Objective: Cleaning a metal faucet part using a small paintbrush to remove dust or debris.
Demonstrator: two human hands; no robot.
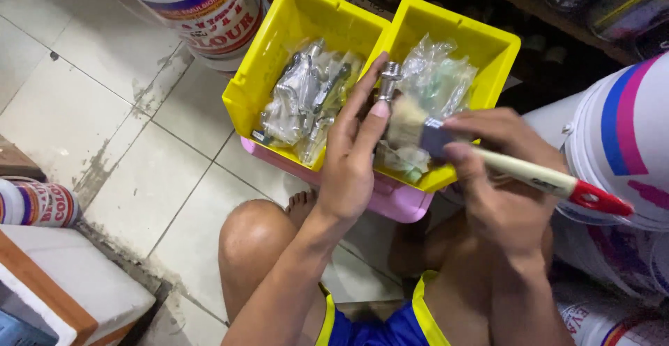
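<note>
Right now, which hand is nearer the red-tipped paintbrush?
Right. The right hand grips the paintbrush by its handle; the left hand holds a metal fitting beside the bristles.

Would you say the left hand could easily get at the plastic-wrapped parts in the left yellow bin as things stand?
Probably not at once: the left hand hangs right above the left yellow bin, nothing between it and the wrapped parts, but its fingers already grip a small metal fitting.

Two yellow bins [306, 22] of bagged hardware, pink tray [401, 203], paint buckets [209, 4].
</note>
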